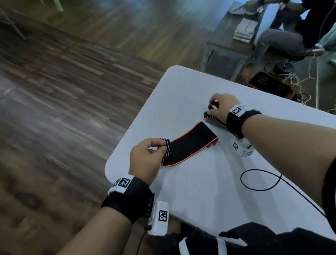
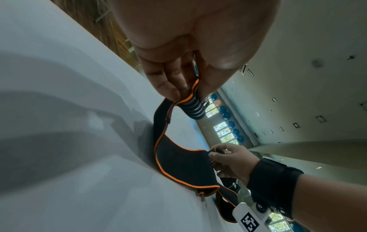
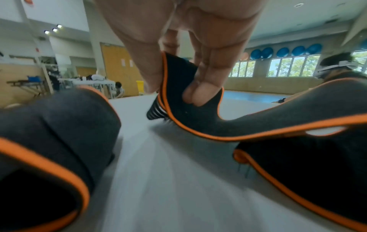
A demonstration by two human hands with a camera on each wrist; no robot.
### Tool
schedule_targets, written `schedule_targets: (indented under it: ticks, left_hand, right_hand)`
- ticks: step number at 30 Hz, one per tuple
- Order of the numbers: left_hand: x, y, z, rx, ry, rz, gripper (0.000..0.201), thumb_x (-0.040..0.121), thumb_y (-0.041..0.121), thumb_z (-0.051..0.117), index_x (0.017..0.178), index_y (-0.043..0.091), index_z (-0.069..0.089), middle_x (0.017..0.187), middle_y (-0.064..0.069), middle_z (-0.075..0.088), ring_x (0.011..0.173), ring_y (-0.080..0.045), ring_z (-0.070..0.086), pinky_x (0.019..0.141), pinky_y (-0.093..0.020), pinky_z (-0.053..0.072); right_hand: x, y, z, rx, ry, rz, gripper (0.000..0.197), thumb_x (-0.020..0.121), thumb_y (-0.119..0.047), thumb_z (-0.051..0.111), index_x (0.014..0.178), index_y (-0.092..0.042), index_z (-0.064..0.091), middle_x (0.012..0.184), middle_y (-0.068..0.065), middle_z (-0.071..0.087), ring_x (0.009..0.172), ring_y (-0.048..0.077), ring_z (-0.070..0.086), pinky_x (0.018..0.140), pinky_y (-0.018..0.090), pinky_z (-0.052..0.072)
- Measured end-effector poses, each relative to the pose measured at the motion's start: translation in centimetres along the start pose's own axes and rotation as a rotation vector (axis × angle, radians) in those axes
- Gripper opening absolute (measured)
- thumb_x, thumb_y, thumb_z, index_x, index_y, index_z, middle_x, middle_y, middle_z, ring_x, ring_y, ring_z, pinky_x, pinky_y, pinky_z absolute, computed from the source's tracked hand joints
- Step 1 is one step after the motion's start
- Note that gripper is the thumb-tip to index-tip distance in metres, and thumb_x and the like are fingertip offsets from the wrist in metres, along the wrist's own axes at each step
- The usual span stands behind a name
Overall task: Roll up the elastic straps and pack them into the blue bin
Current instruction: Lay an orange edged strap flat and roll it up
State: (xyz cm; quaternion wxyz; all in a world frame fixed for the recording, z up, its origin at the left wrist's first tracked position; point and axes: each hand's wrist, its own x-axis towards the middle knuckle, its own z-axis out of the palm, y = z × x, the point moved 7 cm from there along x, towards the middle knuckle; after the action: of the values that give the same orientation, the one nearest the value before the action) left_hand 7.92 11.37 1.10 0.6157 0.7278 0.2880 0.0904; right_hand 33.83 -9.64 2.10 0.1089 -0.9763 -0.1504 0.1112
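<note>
A black elastic strap [image 1: 189,143] with orange edging lies stretched across the white table [image 1: 204,193], near the table's rounded corner. The left hand [image 1: 145,161] pinches one striped end of it between thumb and curled fingers, lifting that end a little off the table. The left wrist view shows the thumb [image 2: 216,75] pressing the orange-edged fabric against the fingertips. The right hand [image 1: 223,105], further along the table from that corner, closes its fingers on the other striped end — in the right wrist view the fingertips [image 3: 194,94] grip a raised fold of black cloth with the striped tab hanging below.

Whether both ends belong to one strap or two lie overlapped I cannot tell; the right wrist view shows several black, orange-edged loops close to the camera.

As for progress, the work looks barely begun. No finished roll shows on the table, and the blue bin does not appear in any view — so nothing can be judged packed. What remains, by my reading: straighten the strap, roll it from one end, then carry it to the bin, wherever that stands. A black cable [image 1: 261,179] loops on the table nearer the body than the strap.
</note>
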Motion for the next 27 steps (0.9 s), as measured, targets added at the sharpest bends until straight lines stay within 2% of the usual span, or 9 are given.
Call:
schedule_targets:
  ticks: [5,8,10,14,16,19,22,24,27]
  left_hand:
    - [0.6,2.9,3.5,-0.022,-0.054,0.067,0.022,0.085,0.004,0.07,0.085,0.025,0.075,0.073,-0.002,0.074,0.061,-0.011,0.063,0.061,-0.018,0.052]
    - [0.6,4.8,6.0,-0.011,-0.095,0.116,0.019,0.086,0.006,0.07,0.085,0.025,0.075,0.078,0.004,0.074,0.067,-0.014,0.066,0.066,-0.025,0.056]
    - [0.2,5.9,7.9,-0.002,-0.128,0.139,0.014,0.087,0.01,0.07,0.087,0.023,0.076,0.082,0.004,0.074,0.071,-0.017,0.067,0.069,-0.031,0.057]
    - [-0.9,7.9,11.8,0.048,-0.177,0.176,0.012,0.09,0.017,0.066,0.094,0.023,0.076,0.087,0.004,0.074,0.073,-0.01,0.068,0.067,-0.025,0.056]
    - [-1.8,8.9,13.9,0.048,-0.219,0.185,0.011,0.09,0.021,0.066,0.093,0.025,0.075,0.088,0.003,0.075,0.078,-0.011,0.072,0.071,-0.03,0.059]
    - [-3.3,10.6,16.4,0.102,-0.254,0.236,0.014,0.09,0.021,0.065,0.089,0.031,0.074,0.092,0.008,0.075,0.087,-0.015,0.07,0.083,-0.033,0.058]
    - [-5.0,11.8,19.0,0.116,-0.297,0.244,0.011,0.086,0.028,0.065,0.085,0.034,0.075,0.09,0.011,0.075,0.087,-0.014,0.07,0.087,-0.038,0.059]
    - [-6.3,12.9,20.5,0.116,-0.325,0.271,0.011,0.087,0.027,0.066,0.089,0.03,0.076,0.091,0.01,0.075,0.087,-0.014,0.07,0.084,-0.036,0.059]
    - [-8.2,14.6,22.6,0.101,-0.37,0.302,0.008,0.092,0.024,0.067,0.093,0.023,0.075,0.09,0.003,0.074,0.074,-0.008,0.067,0.06,-0.019,0.054]
  right_hand:
    - [-3.2,2.3,-4.0,0.099,0.123,0.031,0.03,0.089,-0.044,0.065,0.107,-0.021,0.065,0.106,0.005,0.068,0.099,0.028,0.061,0.085,0.036,0.05]
    - [-5.5,4.6,-5.4,0.095,0.136,0.077,0.032,0.087,-0.056,0.059,0.087,-0.024,0.064,0.09,0.004,0.067,0.086,0.027,0.062,0.077,0.038,0.053]
    - [-7.2,6.2,-6.3,0.122,0.158,0.108,0.035,0.087,-0.057,0.058,0.081,-0.023,0.06,0.085,0.004,0.065,0.08,0.026,0.06,0.072,0.037,0.052]
    - [-10.9,9.5,-8.3,0.283,0.254,0.129,0.02,0.092,-0.039,0.063,0.101,-0.021,0.062,0.095,0.001,0.066,0.087,0.022,0.059,0.075,0.031,0.046]
    - [-12.9,11.0,-9.1,0.357,0.308,0.112,0.021,0.093,-0.026,0.062,0.114,-0.024,0.064,0.105,0.001,0.068,0.094,0.021,0.059,0.081,0.027,0.043]
    - [-15.3,13.0,-9.9,0.416,0.324,0.082,0.024,0.092,-0.017,0.062,0.112,-0.025,0.071,0.112,-0.001,0.071,0.106,0.02,0.062,0.089,0.024,0.042]
    - [-17.5,15.1,-11.0,0.511,0.349,0.086,0.024,0.091,-0.013,0.062,0.11,-0.023,0.074,0.111,-0.003,0.073,0.107,0.016,0.062,0.091,0.022,0.041]
    - [-19.0,16.2,-12.1,0.579,0.384,0.073,0.026,0.091,-0.009,0.062,0.11,-0.021,0.075,0.109,-0.004,0.072,0.106,0.013,0.062,0.089,0.018,0.041]
    - [-21.0,17.2,-13.8,0.669,0.442,0.047,0.028,0.091,-0.005,0.062,0.109,-0.021,0.075,0.104,-0.008,0.071,0.104,0.008,0.063,0.085,0.005,0.039]
